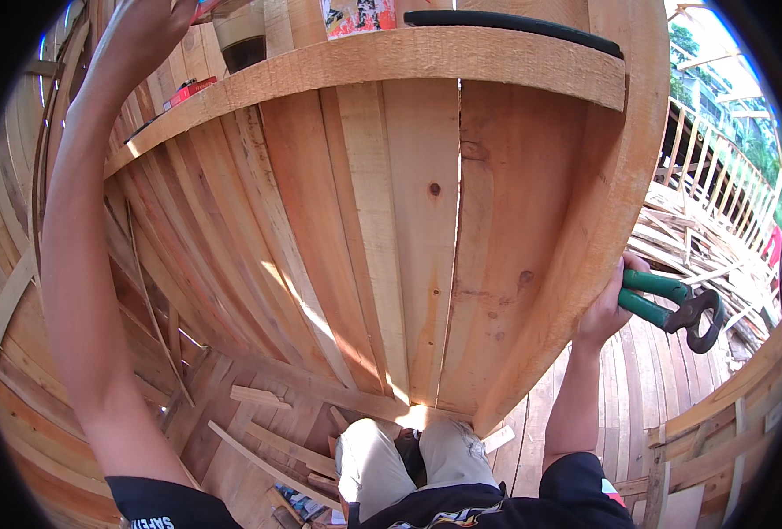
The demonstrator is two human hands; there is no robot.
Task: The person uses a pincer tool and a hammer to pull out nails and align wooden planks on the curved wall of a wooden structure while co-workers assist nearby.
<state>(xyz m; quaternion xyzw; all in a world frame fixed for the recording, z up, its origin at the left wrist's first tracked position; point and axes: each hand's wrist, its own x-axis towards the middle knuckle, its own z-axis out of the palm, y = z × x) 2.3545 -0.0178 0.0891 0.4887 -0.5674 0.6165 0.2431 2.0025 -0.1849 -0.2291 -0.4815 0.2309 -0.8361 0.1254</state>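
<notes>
My right hand [610, 304] is closed around the green handles of a pair of pincers [657, 284]. Their dark, rounded metal jaws point out to the right, and the hand is beside the edge of an upright wooden post [635, 176]. At the upper left, my left hand [148, 33] is raised over the left part of a wooden ledge [356, 63]. The frame's top edge cuts off its fingers, and a bit of red shows by them. Close to that hand stands a clear cup [243, 40] with dark contents.
On the ledge are a small red box [190, 91], a colourful printed container [358, 18] and a long black object [514, 28]. A plank wall [364, 220] stands before me. Loose wood strips [272, 450] lie on the floor; a lumber pile [695, 256] is outside, right.
</notes>
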